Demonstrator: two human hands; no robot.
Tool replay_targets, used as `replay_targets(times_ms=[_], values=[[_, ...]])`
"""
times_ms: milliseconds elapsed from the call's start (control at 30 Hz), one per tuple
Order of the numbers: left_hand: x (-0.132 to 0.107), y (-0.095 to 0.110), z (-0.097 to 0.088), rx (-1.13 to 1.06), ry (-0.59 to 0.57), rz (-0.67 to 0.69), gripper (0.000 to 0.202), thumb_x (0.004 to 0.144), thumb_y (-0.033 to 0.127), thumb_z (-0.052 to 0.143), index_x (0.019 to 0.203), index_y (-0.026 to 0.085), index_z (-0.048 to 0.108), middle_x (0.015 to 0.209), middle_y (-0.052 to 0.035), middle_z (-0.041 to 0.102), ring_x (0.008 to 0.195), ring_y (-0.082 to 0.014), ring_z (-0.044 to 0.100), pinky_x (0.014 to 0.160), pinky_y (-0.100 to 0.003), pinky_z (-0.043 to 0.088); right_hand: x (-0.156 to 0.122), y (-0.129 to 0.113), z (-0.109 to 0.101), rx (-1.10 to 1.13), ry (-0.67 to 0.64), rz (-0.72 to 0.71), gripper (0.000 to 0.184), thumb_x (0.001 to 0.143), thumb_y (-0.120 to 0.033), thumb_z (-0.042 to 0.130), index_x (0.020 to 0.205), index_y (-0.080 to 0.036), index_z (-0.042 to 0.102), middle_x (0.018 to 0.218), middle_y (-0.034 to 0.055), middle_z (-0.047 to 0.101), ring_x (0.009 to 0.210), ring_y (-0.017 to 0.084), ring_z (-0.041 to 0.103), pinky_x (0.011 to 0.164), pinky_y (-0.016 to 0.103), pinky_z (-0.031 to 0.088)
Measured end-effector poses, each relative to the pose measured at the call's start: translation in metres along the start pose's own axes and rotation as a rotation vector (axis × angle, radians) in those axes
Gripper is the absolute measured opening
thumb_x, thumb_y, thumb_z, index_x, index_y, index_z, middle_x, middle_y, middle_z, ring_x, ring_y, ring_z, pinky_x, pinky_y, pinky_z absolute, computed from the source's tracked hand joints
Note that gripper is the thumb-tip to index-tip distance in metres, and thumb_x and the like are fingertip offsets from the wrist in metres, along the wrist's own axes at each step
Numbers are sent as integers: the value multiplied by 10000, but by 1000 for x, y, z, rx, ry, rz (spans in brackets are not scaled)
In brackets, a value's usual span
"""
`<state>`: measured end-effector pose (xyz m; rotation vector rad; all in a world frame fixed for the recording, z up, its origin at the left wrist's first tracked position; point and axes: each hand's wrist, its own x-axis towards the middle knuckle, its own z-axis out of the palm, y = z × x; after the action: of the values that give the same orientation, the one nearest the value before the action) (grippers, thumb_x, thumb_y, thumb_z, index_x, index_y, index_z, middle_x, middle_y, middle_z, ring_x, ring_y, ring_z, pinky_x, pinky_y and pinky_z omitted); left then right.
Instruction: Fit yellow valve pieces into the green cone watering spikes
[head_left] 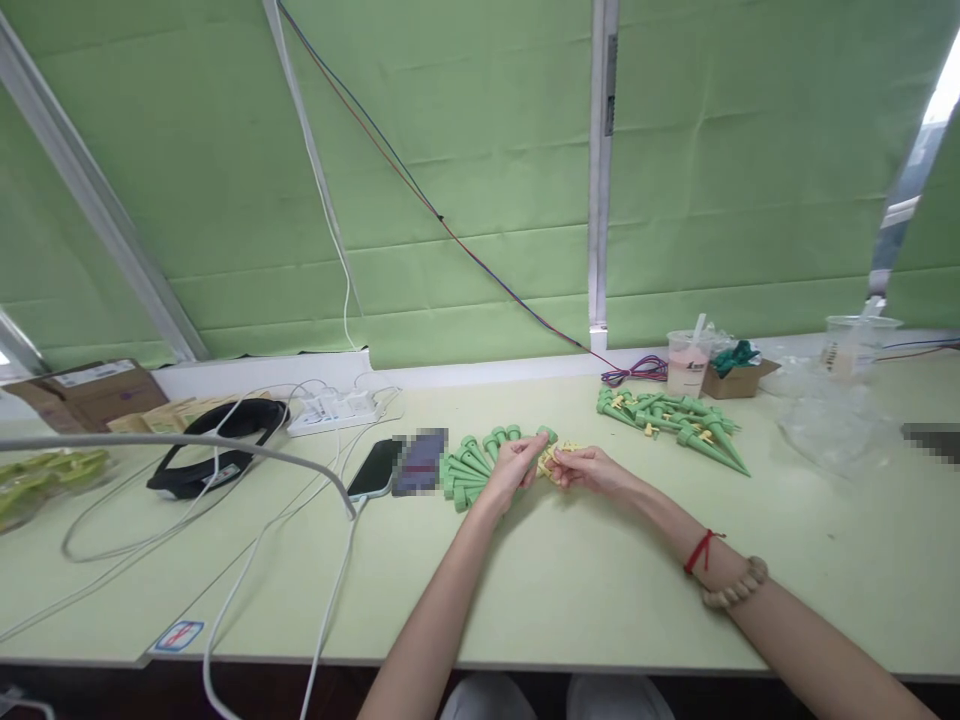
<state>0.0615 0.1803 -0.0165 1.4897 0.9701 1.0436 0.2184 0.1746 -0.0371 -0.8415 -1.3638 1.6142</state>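
My left hand [517,466] is closed around a green plastic spike; its round head [548,435] shows above my fingers, and the rest is hidden. Just right of it, the fingers of my right hand [590,470] pinch together at a small pile of yellow plastic pieces [551,472]. A small yellow piece appears to be between those fingertips, though its shape is hard to make out. Left of my hands, several green spikes [469,462] lie fanned out with their heads outward. A looser heap of green spikes with yellow pieces [671,420] lies further right.
A phone [376,468] and a blurred dark rectangle [420,462] lie left of the fanned spikes. Cables, a power strip [334,412], a black headband [221,447] and a cardboard box [97,395] are further left. Cups [687,365], a small box [739,380] and clear plastic [836,430] stand back right.
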Motion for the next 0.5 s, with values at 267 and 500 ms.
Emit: replay_targets(times_ms=[267, 500], values=[[-1, -7, 1, 107, 17, 29, 475, 737, 583, 520, 525, 165, 438, 350, 60, 263, 332, -38, 209, 416, -218, 160, 2, 3, -3, -366, 72, -151, 483, 648, -582, 612, 668, -103, 669, 660, 71, 628, 589, 137, 544, 599, 267, 416], [1, -6, 6, 143, 150, 101, 474, 748, 571, 505, 534, 148, 501, 406, 27, 375, 335, -46, 290, 391, -214, 193, -2, 3, 6, -800, 336, -458, 409, 797, -449, 474, 589, -140, 641, 582, 45, 593, 550, 127, 494, 553, 238, 346]])
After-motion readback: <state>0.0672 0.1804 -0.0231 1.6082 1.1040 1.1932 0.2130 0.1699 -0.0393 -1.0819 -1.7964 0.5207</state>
